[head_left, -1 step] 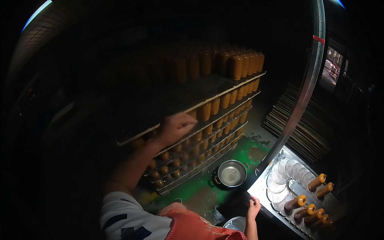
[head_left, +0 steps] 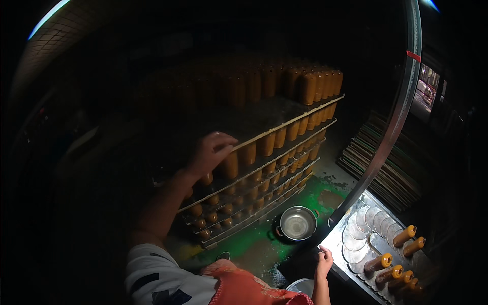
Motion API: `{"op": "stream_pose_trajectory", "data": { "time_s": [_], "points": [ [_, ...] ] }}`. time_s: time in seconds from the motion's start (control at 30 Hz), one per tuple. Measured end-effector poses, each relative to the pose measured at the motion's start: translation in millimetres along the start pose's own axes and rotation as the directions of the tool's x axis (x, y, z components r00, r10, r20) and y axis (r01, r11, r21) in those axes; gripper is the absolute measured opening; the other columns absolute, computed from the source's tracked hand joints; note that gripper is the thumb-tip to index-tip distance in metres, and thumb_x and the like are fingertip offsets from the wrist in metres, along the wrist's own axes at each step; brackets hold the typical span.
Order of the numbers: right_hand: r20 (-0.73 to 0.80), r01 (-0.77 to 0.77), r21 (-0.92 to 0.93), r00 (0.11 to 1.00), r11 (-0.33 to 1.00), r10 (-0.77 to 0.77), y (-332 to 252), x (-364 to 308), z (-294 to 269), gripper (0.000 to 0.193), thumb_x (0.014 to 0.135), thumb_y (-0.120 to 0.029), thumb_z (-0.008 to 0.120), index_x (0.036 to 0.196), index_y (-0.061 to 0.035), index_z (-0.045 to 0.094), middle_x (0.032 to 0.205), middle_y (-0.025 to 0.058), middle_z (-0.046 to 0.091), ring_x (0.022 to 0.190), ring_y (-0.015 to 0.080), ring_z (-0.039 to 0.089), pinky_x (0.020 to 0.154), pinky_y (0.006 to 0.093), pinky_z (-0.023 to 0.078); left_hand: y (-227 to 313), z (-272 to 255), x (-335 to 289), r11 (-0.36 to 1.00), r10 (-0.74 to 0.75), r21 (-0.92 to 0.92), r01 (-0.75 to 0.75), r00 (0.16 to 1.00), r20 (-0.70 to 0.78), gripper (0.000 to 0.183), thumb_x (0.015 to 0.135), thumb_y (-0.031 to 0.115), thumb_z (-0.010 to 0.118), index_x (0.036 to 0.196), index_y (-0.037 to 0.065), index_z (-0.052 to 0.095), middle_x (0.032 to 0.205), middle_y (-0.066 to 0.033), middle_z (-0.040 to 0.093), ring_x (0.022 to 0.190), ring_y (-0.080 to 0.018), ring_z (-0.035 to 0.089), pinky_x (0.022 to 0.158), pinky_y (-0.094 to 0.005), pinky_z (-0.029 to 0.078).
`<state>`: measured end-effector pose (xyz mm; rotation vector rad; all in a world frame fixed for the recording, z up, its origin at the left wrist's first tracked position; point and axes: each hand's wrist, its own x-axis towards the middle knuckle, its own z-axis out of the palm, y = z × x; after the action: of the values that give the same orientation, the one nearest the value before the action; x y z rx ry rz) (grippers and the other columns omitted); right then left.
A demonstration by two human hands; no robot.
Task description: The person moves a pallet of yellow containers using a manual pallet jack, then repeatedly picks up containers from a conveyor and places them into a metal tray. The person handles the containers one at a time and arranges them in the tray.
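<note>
My left hand (head_left: 211,151) is raised at the near edge of a tall multi-shelf rack (head_left: 279,123). Its thumb and fingers are apart, with nothing visible between them. I cannot tell whether it touches the rack. Orange-brown cylinders (head_left: 267,145), shiny like filled plastic bags, line the shelves beside it. Low on the right, my right hand (head_left: 324,263) is by the corner of a brightly lit metal table (head_left: 334,235). Its fingers are loosely bent, and no object shows in them. Round metal discs (head_left: 354,241) form a curved row on this table, with several similar cylinders (head_left: 378,263) standing on some.
A two-handled metal pot (head_left: 298,223) sits on the green floor (head_left: 256,246) between rack and table. A metal post (head_left: 389,137) rises beside the table. Stacked flat boards (head_left: 381,162) lie behind it. A second round metal container (head_left: 302,286) is near my apron (head_left: 244,284).
My left hand has moved slightly left relative to the rack, its thumb and fingers now more spread. The rack, pot and table appear shifted slightly right and down. My right hand stays by the table corner.
</note>
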<state>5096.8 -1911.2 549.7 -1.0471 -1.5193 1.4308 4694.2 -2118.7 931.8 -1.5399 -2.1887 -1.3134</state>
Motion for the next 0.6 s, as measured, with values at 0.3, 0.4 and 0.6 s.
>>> {"op": "stream_pose_trajectory", "data": {
  "time_s": [0.3,0.4,0.6],
  "points": [
    [0.577,0.598,0.345,0.472,0.723,-0.666,-315,101,364,0.037,0.086,0.003,0.065,0.122,-0.0046,0.066,0.131,0.0084,0.051,0.114,0.0177,0.057,0.09,0.0293,0.051,-246,-315,56,0.632,0.12,0.732,0.255,0.901,-0.417,0.039,0.086,0.024,0.074,0.124,0.017,0.067,0.13,-0.0162,0.059,0.118,-0.0343,0.058,0.099,-0.0484,0.05],
    [0.582,0.855,0.204,0.286,0.477,-0.761,-407,117,497,0.051,0.085,-0.014,0.074,0.134,-0.0162,0.061,0.141,0.0153,0.046,0.129,0.0315,0.049,0.102,0.0409,0.048,-299,-320,103,0.624,-0.08,0.68,0.386,0.896,-0.436,0.048,0.083,0.033,0.076,0.129,0.026,0.065,0.142,-0.0171,0.049,0.129,-0.0387,0.049,0.106,-0.0488,0.045],
    [0.553,0.926,-0.163,0.371,0.34,-0.746,-460,169,694,0.057,0.081,-0.037,0.077,0.135,-0.0326,0.06,0.146,0.0213,0.041,0.135,0.0427,0.039,0.105,0.0501,0.045,-364,-300,132,0.676,-0.163,0.593,0.437,0.874,-0.458,0.054,0.08,0.033,0.08,0.131,0.03,0.063,0.148,-0.0241,0.038,0.138,-0.0439,0.037,0.111,-0.0502,0.04]
  ]
}}
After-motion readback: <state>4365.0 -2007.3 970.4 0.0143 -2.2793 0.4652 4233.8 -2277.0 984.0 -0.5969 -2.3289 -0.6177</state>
